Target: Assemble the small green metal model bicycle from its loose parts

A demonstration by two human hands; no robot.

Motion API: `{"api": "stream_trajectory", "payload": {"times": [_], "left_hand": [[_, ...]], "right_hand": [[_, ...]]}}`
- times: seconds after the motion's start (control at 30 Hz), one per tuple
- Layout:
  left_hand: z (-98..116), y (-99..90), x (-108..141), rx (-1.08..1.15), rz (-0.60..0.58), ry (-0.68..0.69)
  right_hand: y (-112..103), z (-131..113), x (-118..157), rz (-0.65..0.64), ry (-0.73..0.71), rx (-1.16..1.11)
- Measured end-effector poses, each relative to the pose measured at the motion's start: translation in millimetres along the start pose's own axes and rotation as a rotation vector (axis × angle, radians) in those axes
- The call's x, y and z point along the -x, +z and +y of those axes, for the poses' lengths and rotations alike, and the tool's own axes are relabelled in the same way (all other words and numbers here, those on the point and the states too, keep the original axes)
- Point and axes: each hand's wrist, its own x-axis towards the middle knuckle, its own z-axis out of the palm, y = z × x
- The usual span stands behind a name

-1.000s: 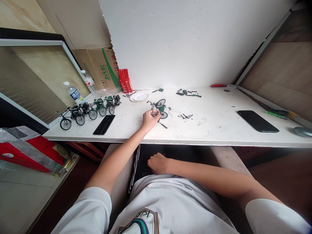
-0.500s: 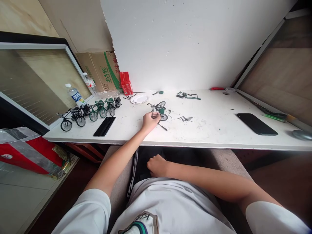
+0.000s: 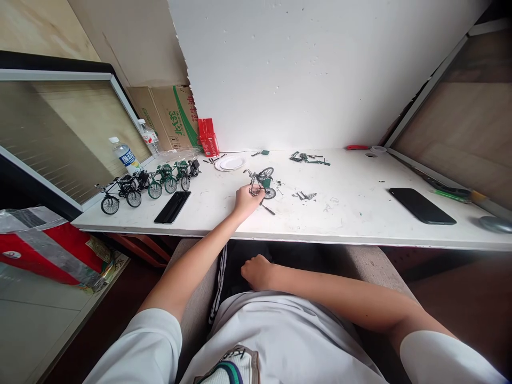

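Note:
My left hand (image 3: pixel 248 200) is closed around the lower part of a small model bicycle (image 3: pixel 265 182) above the white table. The bicycle is tilted, with one spoked wheel up and the other lower right, and a green part sits between them. My fingertips hide part of its frame. Just below the hand lies a thin dark tool (image 3: pixel 268 209), perhaps a screwdriver. Small dark parts (image 3: pixel 306 196) are scattered to the right. In my lap, below the table edge, my right hand (image 3: pixel 258 272) rests curled into a fist, nothing visible in it.
A row of model bicycles (image 3: pixel 166 180) stands at the left behind a phone (image 3: pixel 173 207). Paper plates (image 3: pixel 230 162), green frame parts (image 3: pixel 310 159) and a red box (image 3: pixel 208 137) lie toward the back. A black phone (image 3: pixel 422 205) is at the right, bottles (image 3: pixel 126 156) at the left.
The head view has shifted very slightly. Both hands and the model bicycle keep practically the same pose.

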Motion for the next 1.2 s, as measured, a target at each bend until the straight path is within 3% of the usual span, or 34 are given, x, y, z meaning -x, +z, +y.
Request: {"api": "stream_trajectory", "payload": {"times": [0.1,0.43,0.7,0.83,0.93,1.03,1.2], "left_hand": [[1,0.1,0,-0.006,-0.006,0.013],[1,-0.5,0,0.021,-0.013,-0.005],[-7,0.8,-5,0.065,-0.023,-0.029],[-11,2.1,-8,0.111,-0.023,-0.053],[-8,3.0,-8,0.167,-0.039,-0.102],[-3,2.7,-7,0.244,-0.057,-0.174],[8,-0.8,-2,0.323,-0.117,-0.200]], "right_hand": [[-7,2,2,-0.103,0.003,0.019],[-5,8,18,-0.052,-0.064,0.025],[-40,25,42,0.055,-0.155,-0.035],[-64,31,61,0.198,-0.310,-0.312],[-87,38,81,0.246,-0.457,-0.673],[-107,59,93,0.432,-0.374,-0.918],[-113,128,84,0.952,-0.117,-0.940]]}}
